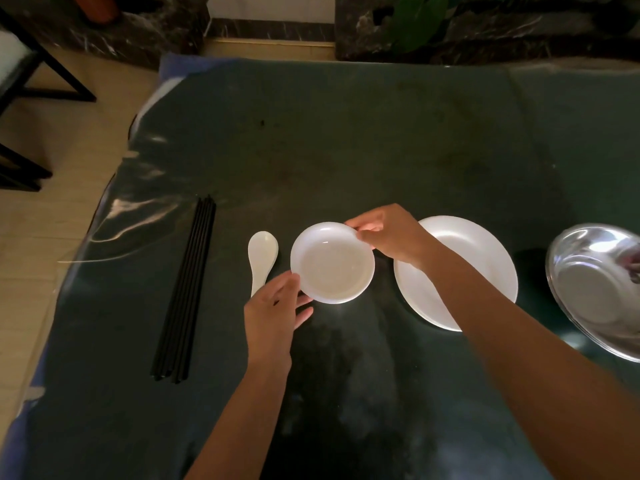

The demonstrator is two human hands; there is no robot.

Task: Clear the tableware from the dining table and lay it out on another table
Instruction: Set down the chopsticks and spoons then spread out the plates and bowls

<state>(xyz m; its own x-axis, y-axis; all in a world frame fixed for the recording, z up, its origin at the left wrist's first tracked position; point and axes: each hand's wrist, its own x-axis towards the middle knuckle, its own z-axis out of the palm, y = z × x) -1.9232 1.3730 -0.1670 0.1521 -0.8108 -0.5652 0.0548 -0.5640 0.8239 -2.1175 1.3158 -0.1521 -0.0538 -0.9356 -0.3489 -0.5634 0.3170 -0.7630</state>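
Head view. Two hands are holding a small white bowl (332, 263) near the middle of a dark green worktop (346, 150) covered by a clear glossy sheet. The left hand (273, 311) is gripping the bowl's near-left rim, its fingers curling beneath the edge; the right hand (388, 233) is pinching the far-right rim between thumb and fingers. Whether the bowl is resting on the worktop or hanging just above it cannot be told. A white ceramic soup spoon (262, 259) is lying just left of the bowl, its scoop pointing away from the person and its handle running under the left hand. A bundle of black chopsticks (187, 289) is lying farther left, well apart from the spoon, roughly parallel to the worktop's left edge. A larger white plate (464, 251) is sitting just right of the bowl, the right forearm crossing over it. A stainless steel basin (595, 289) is standing at the right border, partly cut off by the frame. Beyond the worktop, a dark chair frame (41, 74) is standing on a pale tiled floor (62, 140), and green leaves (419, 19) are showing against dark marbled stone
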